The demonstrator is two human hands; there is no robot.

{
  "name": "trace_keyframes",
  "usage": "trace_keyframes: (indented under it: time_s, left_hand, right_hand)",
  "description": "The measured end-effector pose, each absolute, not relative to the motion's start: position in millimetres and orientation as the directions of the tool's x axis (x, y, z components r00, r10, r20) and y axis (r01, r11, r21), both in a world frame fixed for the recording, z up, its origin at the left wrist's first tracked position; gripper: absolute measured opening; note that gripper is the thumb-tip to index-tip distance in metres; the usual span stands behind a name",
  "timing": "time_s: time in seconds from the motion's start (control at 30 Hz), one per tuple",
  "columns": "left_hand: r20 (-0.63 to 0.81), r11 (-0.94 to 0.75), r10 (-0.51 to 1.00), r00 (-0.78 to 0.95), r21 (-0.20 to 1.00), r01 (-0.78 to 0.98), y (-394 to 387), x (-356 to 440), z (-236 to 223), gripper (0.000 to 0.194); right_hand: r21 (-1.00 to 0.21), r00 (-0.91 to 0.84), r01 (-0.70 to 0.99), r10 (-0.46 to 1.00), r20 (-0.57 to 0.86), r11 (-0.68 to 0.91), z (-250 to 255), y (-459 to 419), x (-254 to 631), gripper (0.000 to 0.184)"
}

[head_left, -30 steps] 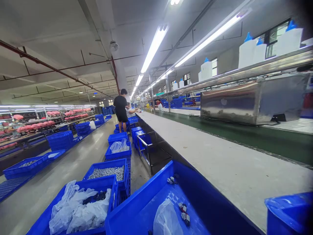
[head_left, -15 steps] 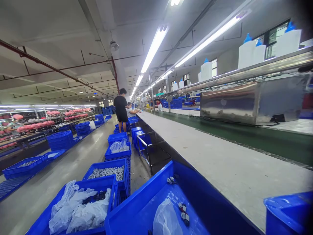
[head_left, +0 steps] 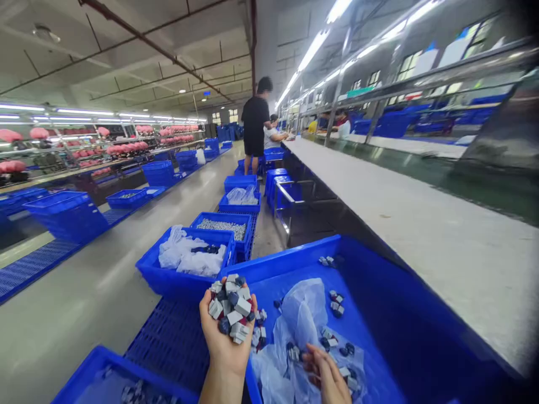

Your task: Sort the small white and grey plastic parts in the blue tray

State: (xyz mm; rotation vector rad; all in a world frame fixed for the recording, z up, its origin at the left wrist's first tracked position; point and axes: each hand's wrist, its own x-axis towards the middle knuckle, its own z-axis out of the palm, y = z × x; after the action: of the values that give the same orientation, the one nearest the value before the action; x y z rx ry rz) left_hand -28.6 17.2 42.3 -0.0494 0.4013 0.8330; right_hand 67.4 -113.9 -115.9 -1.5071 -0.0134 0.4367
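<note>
My left hand [head_left: 225,345] is palm up and cupped around a heap of small plastic parts [head_left: 232,306], blocky pieces in pale grey, navy and dark red. It is held over the near left corner of a large blue bin [head_left: 290,261]. Inside that bin, my right hand [head_left: 327,375] reaches down with fingers loosely bent and apart, beside a crumpled translucent plastic bag [head_left: 303,308]. No part shows plainly in its fingers. More of the same parts [head_left: 337,303] lie scattered on the bin floor and on the bag.
A long pale workbench [head_left: 404,207] runs along the right beside a green conveyor [head_left: 391,163]. Blue crates [head_left: 185,280] with bags and small parts line the left on slatted blue pallets [head_left: 168,336]. A person in black [head_left: 255,126] stands ahead; another sits at the bench.
The view has swung right-to-left and tipped downward. Both my hands have come into sight, the left full of small plastic parts, the right in the bin.
</note>
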Motion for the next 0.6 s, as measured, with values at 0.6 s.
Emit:
trace_keyframes:
  time_s: [0.6]
  left_hand:
    - [-0.49,0.616,0.768,0.411,0.391,-0.684,-55.9,-60.0,22.9,0.03]
  right_hand:
    - [-0.726,0.59,0.687,0.559,0.582,0.031,-15.7,-131.9,-14.0,0.029]
